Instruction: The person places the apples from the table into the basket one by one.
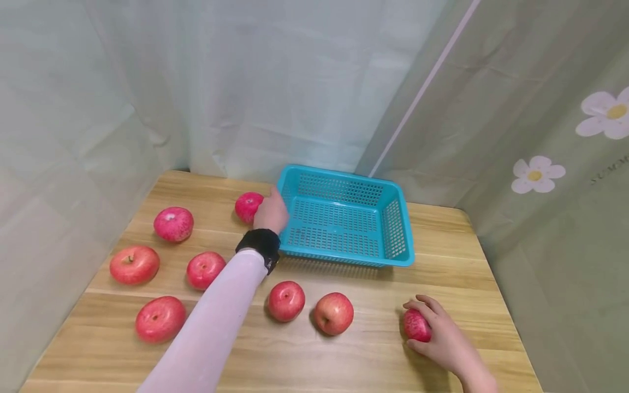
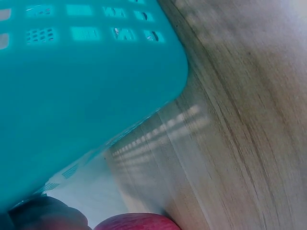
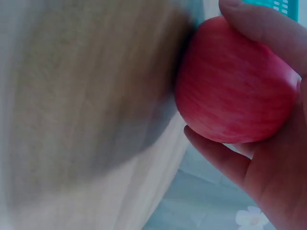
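In the head view my left hand [image 1: 272, 212], with a black watch at the wrist, is at the left wall of the blue basket [image 1: 334, 255]. It overlaps the right side of a red apple [image 1: 247, 206]. The left wrist view has the basket's side [image 2: 91, 96] close up, and only part of the fingers [image 2: 45, 213] beside the apple's top [image 2: 139, 223]. Whether they grip anything I cannot tell. At the right of the table my right hand [image 1: 444, 338] grips another apple [image 1: 416, 326]; its thumb and fingers lie around the fruit [image 3: 235, 81].
More apples lie on the wooden table [image 1: 373, 349]: several at the left, including a stemmed one [image 1: 135, 265], and two in front of the basket, one red [image 1: 286, 301] and one yellowish [image 1: 333, 314]. Pale curtains [image 1: 295, 87] hang behind and along both sides.
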Available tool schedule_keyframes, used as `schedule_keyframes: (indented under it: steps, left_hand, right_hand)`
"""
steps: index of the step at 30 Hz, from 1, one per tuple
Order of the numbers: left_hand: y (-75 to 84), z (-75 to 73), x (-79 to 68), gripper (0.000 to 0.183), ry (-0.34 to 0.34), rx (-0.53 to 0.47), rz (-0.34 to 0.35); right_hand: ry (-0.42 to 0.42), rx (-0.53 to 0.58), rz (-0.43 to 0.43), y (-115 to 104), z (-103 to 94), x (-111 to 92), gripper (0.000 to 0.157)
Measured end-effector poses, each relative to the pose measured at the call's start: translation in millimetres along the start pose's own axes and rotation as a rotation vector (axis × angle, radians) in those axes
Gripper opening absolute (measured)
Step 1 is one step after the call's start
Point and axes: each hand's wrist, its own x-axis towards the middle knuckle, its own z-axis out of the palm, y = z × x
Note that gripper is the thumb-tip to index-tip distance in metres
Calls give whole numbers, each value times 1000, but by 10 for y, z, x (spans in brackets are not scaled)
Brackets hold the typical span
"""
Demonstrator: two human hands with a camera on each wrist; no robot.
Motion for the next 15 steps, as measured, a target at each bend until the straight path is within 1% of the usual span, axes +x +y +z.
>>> schedule_keyframes:
  steps: [4, 6, 11, 15]
  left_hand:
    - [5, -4, -1, 79, -12, -1, -6]
    - [11, -7, 2, 79, -14, -3, -7]
    - [23, -8, 15, 77, -3, -1, -3]
    - [9, 5, 20, 77, -1, 11, -8]
  right_hand:
    - [17, 9, 69, -11, 49, 8, 78]
    - [42, 14, 83, -18, 69, 9, 78]
    - [119, 3, 52, -26, 116, 17, 75]
    - [147, -1, 30, -24, 147, 23, 75]
